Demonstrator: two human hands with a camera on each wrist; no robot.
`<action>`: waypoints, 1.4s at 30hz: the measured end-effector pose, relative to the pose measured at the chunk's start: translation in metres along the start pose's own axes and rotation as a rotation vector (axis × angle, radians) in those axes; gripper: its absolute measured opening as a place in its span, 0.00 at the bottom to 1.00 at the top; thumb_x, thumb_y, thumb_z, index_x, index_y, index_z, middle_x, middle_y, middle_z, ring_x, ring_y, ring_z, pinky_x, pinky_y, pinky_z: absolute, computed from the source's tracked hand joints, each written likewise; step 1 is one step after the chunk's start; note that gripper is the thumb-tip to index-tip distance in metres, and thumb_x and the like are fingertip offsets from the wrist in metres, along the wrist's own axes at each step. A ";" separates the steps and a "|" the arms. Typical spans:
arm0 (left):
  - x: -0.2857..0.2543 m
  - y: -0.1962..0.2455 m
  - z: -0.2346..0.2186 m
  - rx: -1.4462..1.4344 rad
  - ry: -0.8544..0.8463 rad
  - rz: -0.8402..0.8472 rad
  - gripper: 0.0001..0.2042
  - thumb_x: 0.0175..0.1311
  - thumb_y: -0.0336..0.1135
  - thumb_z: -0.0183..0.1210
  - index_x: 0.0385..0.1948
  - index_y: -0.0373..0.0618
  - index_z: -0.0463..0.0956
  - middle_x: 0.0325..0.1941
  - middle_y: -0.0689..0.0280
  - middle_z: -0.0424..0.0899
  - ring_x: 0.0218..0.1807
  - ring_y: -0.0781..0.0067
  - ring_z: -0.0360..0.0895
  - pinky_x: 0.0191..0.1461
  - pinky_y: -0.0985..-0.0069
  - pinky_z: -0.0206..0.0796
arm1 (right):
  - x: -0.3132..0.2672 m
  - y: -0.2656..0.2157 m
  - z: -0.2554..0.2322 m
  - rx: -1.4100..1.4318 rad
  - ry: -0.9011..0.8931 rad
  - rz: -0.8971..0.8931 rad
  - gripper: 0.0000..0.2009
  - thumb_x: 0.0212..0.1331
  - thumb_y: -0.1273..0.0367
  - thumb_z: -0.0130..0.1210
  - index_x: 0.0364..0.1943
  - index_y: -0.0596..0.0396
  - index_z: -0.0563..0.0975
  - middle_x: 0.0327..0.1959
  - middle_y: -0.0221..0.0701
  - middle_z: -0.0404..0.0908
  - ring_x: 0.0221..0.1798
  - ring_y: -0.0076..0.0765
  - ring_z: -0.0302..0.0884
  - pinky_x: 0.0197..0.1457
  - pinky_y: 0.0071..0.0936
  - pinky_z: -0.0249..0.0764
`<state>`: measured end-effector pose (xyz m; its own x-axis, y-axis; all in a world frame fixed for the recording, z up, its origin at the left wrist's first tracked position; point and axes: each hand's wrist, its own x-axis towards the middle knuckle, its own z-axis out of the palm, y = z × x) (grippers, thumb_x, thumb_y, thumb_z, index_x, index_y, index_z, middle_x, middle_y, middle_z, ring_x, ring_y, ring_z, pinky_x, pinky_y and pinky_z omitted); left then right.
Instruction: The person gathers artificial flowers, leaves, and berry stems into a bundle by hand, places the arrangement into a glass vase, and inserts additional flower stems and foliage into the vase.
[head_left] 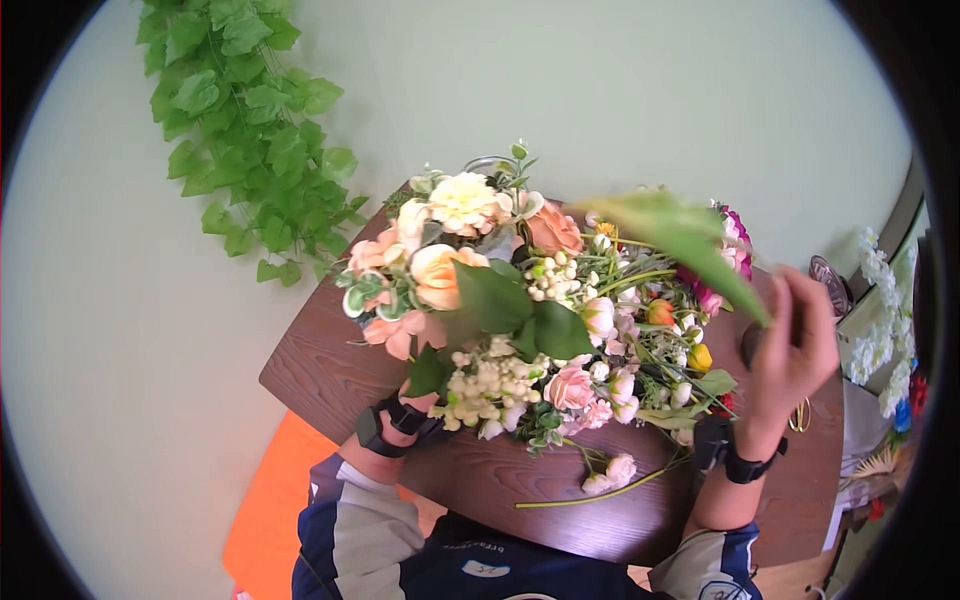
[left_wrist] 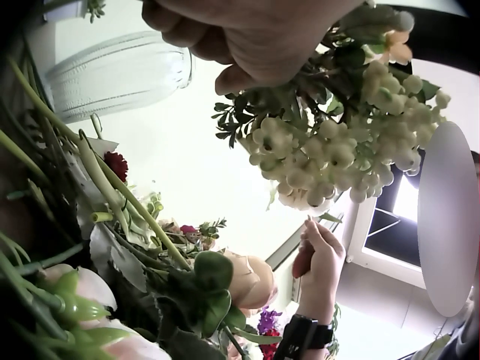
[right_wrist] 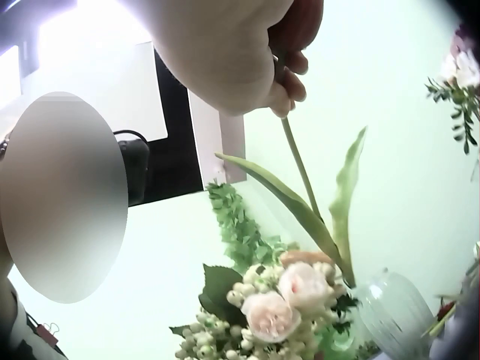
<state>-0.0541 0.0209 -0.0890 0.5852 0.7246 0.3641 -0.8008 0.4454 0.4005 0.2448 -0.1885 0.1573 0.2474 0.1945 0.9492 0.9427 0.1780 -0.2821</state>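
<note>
My left hand (left_wrist: 255,37) grips the stems of a bouquet of cream berries (left_wrist: 330,154), peach and pale yellow flowers (head_left: 465,203) and dark green leaves; in the head view the blooms mostly cover that hand. My right hand (head_left: 797,345) is raised at the right of the flower pile, thumb and fingers pinching a thin green stem (right_wrist: 298,157). Long green leaves (right_wrist: 289,196) branch from this stem, and its far end reaches down beside the bouquet in the right wrist view. Whether the stem touches the bouquet I cannot tell.
Loose flowers (head_left: 660,312) and stems cover much of the dark wooden table (head_left: 480,465). A clear glass vase (left_wrist: 120,75) stands beyond them. Green ivy (head_left: 250,120) hangs on the wall; white blossoms (head_left: 877,300) stand far right. Gold-handled scissors (head_left: 800,415) lie right of my right wrist.
</note>
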 end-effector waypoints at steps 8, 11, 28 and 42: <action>0.000 0.003 -0.009 -0.540 -0.187 -0.244 0.22 0.70 0.44 0.46 0.57 0.36 0.64 0.59 0.62 0.70 0.57 0.69 0.70 0.60 0.73 0.62 | 0.009 0.021 -0.053 0.052 0.202 -0.113 0.07 0.58 0.84 0.51 0.39 0.71 0.76 0.34 0.38 0.80 0.33 0.26 0.73 0.38 0.19 0.70; 0.010 0.007 0.022 -0.379 0.054 -0.267 0.05 0.66 0.31 0.47 0.37 0.43 0.70 0.36 0.69 0.73 0.37 0.76 0.70 0.38 0.82 0.63 | 0.009 0.015 -0.064 0.013 0.127 -0.221 0.07 0.57 0.84 0.51 0.39 0.72 0.76 0.33 0.40 0.79 0.32 0.29 0.73 0.36 0.20 0.70; 0.027 0.013 0.096 0.642 0.176 0.296 0.17 0.70 0.40 0.44 0.17 0.49 0.64 0.16 0.74 0.61 0.19 0.80 0.56 0.26 0.81 0.50 | 0.019 0.029 -0.028 -0.148 -0.181 0.000 0.03 0.53 0.80 0.57 0.32 0.62 0.78 0.25 0.30 0.77 0.27 0.20 0.72 0.30 0.15 0.65; 0.036 0.017 0.125 0.531 0.321 0.263 0.20 0.68 0.33 0.51 0.14 0.52 0.54 0.11 0.78 0.49 0.15 0.83 0.40 0.21 0.80 0.36 | 0.009 0.041 -0.010 -0.178 -0.517 0.170 0.04 0.47 0.76 0.60 0.28 0.61 0.78 0.24 0.39 0.80 0.24 0.41 0.77 0.30 0.30 0.70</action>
<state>-0.0302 -0.0115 0.0360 0.2461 0.9305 0.2712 -0.6919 -0.0273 0.7215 0.2876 -0.1889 0.1554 0.2989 0.6607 0.6886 0.9336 -0.0531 -0.3543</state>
